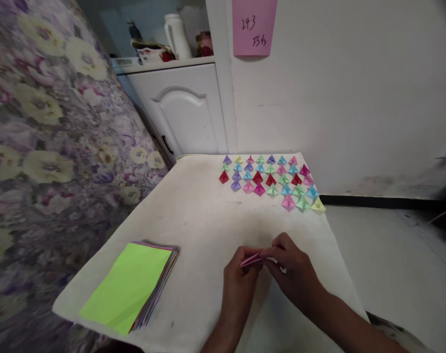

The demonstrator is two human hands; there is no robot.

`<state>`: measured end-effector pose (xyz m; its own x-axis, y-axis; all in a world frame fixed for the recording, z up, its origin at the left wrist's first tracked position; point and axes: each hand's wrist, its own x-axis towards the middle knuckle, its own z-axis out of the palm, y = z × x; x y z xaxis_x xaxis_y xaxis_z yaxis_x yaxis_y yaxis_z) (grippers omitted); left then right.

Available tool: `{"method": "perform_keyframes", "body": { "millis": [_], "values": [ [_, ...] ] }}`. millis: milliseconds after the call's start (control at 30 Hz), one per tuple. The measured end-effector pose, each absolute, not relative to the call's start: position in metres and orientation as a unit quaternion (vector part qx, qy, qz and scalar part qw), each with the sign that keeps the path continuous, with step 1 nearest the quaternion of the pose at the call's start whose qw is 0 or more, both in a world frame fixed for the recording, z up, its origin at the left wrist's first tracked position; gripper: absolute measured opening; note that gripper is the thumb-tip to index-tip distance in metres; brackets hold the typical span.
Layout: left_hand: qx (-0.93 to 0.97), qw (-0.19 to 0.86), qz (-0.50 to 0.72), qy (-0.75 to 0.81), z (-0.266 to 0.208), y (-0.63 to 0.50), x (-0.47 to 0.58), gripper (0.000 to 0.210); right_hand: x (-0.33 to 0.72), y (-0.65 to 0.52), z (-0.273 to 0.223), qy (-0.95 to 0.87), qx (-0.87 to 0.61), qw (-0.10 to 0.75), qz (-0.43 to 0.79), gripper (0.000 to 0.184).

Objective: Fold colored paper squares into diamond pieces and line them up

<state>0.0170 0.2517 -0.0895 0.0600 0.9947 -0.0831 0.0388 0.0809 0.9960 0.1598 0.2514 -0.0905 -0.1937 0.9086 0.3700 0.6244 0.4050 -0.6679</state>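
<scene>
While the left hand (241, 275) is holding the folded pink paper (249, 260) near the front of the bench (204, 215), the right hand (298, 267) is meeting it at its right-hand end. Left grip: thumb and fingers are pinching the paper. Right grip: thumb and index finger are pinching that end, just beside the left fingertips. The paper is lying between the two hands, seen nearly edge-on, so its fold pattern is not showing clearly.

Beyond the hands, small folded paper pieces (259, 189) are sitting in rows toward the far right corner, in red, pink, purple, blue, green and yellow. To the left, well apart from the hands, a paper stack (129, 284) is resting with a bright green sheet uppermost; other colours are showing along its right edge. Behind the bench, a pink note (254, 29) is hanging on the wall (340, 88), bearing handwriting.
</scene>
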Motion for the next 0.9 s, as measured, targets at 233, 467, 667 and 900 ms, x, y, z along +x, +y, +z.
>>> {"method": "perform_keyframes", "body": {
  "millis": [233, 467, 667, 900],
  "values": [
    [0.516, 0.516, 0.461, 0.506, -0.085, 0.249, 0.018, 0.026, 0.157, 0.250, -0.092, -0.760, -0.519, 0.350, 0.176, 0.020],
    [0.521, 0.517, 0.470, 0.491, -0.087, 0.248, 0.018, 0.035, 0.155, 0.250, -0.088, -0.760, -0.536, 0.324, 0.172, 0.023],
    [0.516, 0.548, 0.449, 0.481, -0.086, 0.251, 0.018, 0.032, 0.156, 0.250, -0.085, -0.756, -0.532, 0.325, 0.201, 0.022],
    [0.545, 0.513, 0.435, 0.500, -0.086, 0.249, 0.018, 0.042, 0.151, 0.250, -0.075, -0.771, -0.565, 0.251, 0.155, 0.018]
  ]
}}
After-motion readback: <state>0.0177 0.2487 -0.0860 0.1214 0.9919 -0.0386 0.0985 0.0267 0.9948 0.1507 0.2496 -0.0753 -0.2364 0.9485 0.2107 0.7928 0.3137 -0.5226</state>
